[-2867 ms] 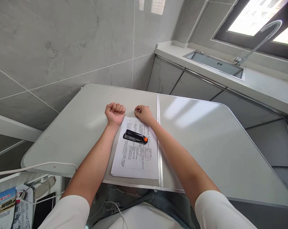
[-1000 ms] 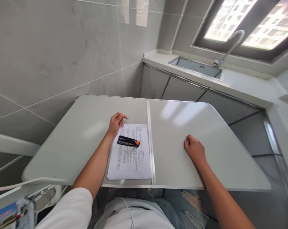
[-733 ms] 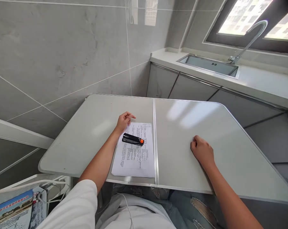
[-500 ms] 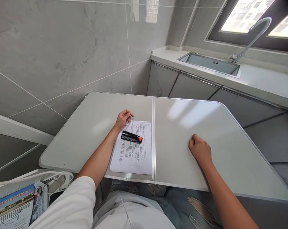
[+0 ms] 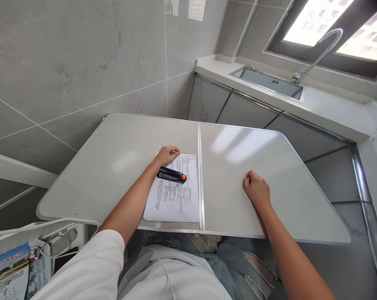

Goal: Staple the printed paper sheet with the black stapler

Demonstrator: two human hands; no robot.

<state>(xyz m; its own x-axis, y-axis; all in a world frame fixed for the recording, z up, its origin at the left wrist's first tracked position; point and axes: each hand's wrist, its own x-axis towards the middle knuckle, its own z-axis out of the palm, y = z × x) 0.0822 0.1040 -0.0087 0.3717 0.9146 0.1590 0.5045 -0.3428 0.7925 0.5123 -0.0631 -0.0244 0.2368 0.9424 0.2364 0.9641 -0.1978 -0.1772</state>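
Lying: one stapler (image 5: 172, 174) on one printout (image 5: 176, 206); fingers: left hand (image 5: 167, 155) unclear, right hand (image 5: 257, 188) together.

Papers (image 5: 172, 206) by the tabletop's (image 5: 288, 200) near edge: print too small to read; some lines lost under the stapler (image 5: 172, 175). Left hand (image 5: 167, 156) covers their far left corner; undersides of the fingers hidden, can't tell whether they pinch anything. Right hand (image 5: 257, 188), right half of the tabletop: fingers curled under, palm out of sight. Off the tabletop's near left corner, booklet (image 5: 8, 271) and white cable (image 5: 47, 224) both cut off at left.
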